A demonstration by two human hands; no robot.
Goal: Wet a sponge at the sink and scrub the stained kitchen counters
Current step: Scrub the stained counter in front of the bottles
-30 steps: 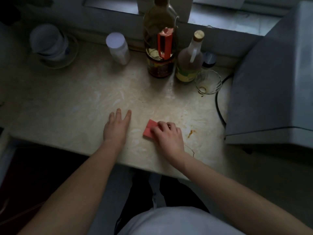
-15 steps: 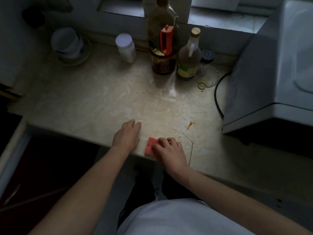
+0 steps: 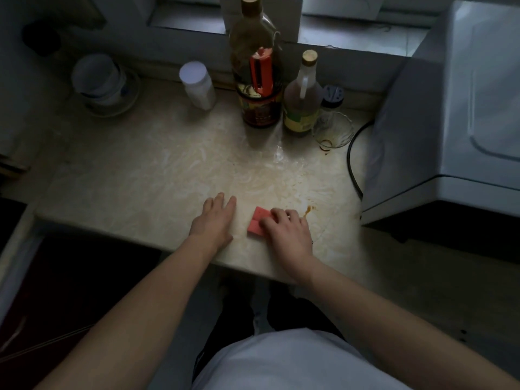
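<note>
A red sponge (image 3: 257, 222) lies flat on the pale marbled counter (image 3: 146, 178), near its front edge. My right hand (image 3: 287, 232) presses down on the sponge's right part, fingers curled over it. A small brown stain (image 3: 309, 210) sits just right of those fingers. My left hand (image 3: 214, 219) rests flat on the counter, a little left of the sponge, fingers together and holding nothing. Wet smears shine across the counter's middle.
At the back stand a tall dark bottle (image 3: 254, 52), a jar with a red tool (image 3: 261, 106), a smaller bottle (image 3: 302, 99), a white-capped jar (image 3: 198, 85), a glass (image 3: 333, 133) and stacked bowls (image 3: 101, 83). A grey appliance (image 3: 450, 114) with a black cable (image 3: 351, 164) fills the right.
My right hand has slid the sponge back away from the counter's front edge, towards the brown stain. My left hand has stayed flat beside it. The view has shifted slightly.
</note>
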